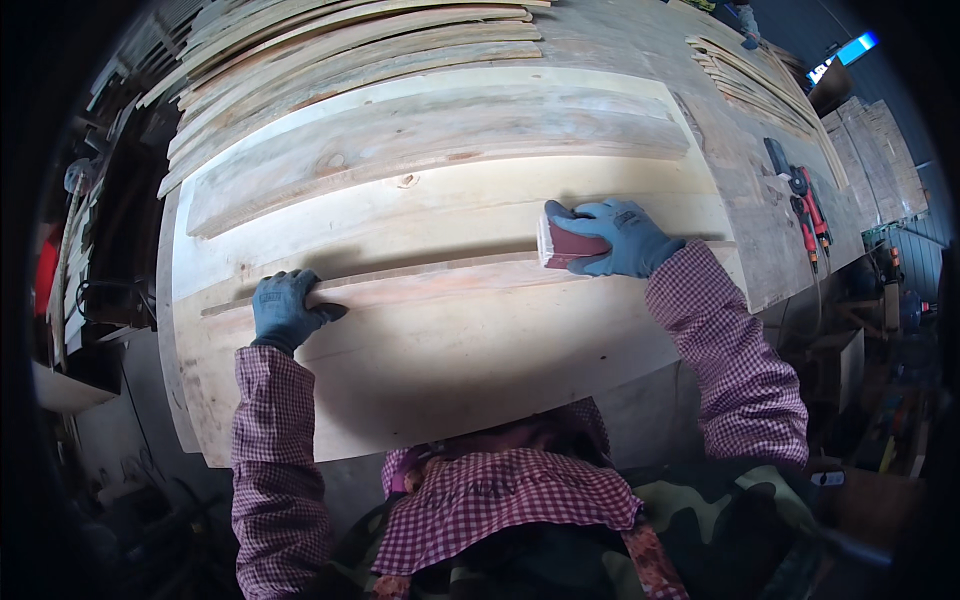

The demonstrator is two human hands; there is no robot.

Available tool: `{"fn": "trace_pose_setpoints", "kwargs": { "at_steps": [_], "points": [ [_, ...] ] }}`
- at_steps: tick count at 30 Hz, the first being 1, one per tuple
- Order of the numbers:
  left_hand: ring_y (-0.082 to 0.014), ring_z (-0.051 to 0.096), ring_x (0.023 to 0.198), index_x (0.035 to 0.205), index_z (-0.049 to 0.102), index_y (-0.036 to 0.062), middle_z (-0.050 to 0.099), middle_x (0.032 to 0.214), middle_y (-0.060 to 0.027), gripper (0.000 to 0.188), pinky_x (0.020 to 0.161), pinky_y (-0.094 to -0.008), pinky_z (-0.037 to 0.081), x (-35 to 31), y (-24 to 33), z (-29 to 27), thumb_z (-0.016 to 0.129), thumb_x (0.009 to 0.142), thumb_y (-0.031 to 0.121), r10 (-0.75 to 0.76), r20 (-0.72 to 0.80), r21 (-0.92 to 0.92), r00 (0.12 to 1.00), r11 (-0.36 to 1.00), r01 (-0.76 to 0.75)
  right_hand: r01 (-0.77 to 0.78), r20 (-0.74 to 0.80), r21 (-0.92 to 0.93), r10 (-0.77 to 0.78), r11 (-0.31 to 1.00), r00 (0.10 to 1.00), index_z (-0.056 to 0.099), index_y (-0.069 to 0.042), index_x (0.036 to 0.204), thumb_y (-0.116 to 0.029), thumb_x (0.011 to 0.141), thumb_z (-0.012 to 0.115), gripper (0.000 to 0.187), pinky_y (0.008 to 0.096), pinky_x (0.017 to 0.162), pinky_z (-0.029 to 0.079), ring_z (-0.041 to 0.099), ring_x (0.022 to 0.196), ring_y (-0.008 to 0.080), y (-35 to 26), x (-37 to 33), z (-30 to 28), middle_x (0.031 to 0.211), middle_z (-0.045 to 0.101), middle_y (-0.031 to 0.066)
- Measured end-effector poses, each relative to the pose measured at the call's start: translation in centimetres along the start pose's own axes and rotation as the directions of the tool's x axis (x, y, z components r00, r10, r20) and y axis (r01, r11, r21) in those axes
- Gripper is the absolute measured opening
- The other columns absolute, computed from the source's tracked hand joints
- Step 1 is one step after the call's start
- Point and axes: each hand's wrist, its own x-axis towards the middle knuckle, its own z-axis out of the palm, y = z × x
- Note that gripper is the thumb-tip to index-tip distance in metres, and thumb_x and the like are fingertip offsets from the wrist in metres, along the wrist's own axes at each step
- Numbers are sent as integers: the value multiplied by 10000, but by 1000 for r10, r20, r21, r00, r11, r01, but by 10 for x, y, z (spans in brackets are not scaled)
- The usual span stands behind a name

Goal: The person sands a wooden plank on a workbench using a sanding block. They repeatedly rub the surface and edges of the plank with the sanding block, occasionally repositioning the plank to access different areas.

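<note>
A long narrow wooden board (pixel 430 279) stands on its edge across a pale wooden panel (pixel 480 370) in front of me. My left hand (pixel 286 305), in a blue-grey work glove, grips the board near its left end, with the thumb on the near side. In my right hand (pixel 625 240), gloved the same way, is a sanding block (pixel 575 242) with a dark red face and a pale end. The block rests against the board's top edge toward its right end. Fingers and thumb wrap around the block, and part of it is hidden under the glove.
A wider board (pixel 430 150) lies farther back on the panel. Several stacked planks (pixel 360 45) fill the far left, and thin strips (pixel 755 85) lie at the far right. Red-handled power tools (pixel 810 210) with a cord sit near the table's right edge.
</note>
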Motion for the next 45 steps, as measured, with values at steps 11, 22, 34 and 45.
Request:
{"fn": "trace_pose_setpoints", "kwargs": {
  "at_steps": [11, 22, 34, 45],
  "points": [
    [-305, 638, 902, 921, 661, 114, 687, 898, -54, 558, 819, -425, 486, -3, 0, 1, 863, 616, 535, 52, -80, -20, 995, 998, -53, 54, -111, 7, -53, 999, 992, 550, -243, 1416, -480, 744, 827, 764, 432, 1059, 421, 566, 1181, 305, 33, -47, 4, 1323, 577, 94],
    [-280, 637, 904, 932, 674, 132, 686, 903, -42, 558, 831, -407, 480, -9, 1, 2, 851, 619, 559, 23, -67, 30, 997, 999, -21, 176, 69, 202, -193, 963, 979, 459, -238, 1497, -405, 750, 840, 856, 423, 1011, 486, 590, 1130, 317, 0, -7, -15, 1287, 600, 99],
    [-275, 631, 900, 919, 664, 136, 677, 892, -29, 553, 823, -409, 481, -11, 0, 7, 852, 612, 555, 40, -113, 37, 993, 999, -36, 147, -63, 23, -145, 989, 987, 512, -230, 1448, -479, 727, 833, 828, 425, 978, 504, 622, 1049, 302, -7, -21, -4, 1198, 637, 71],
    [-267, 636, 927, 962, 692, 150, 695, 940, -36, 572, 863, -401, 469, -8, -2, 5, 839, 622, 587, -19, -28, 47, 999, 999, 20, 270, -253, -138, -297, 953, 921, 407, -348, 1513, -580, 771, 729, 842, 485, 957, 438, 539, 1110, 293, -73, 12, 34, 1286, 553, 41]
  ]
}}
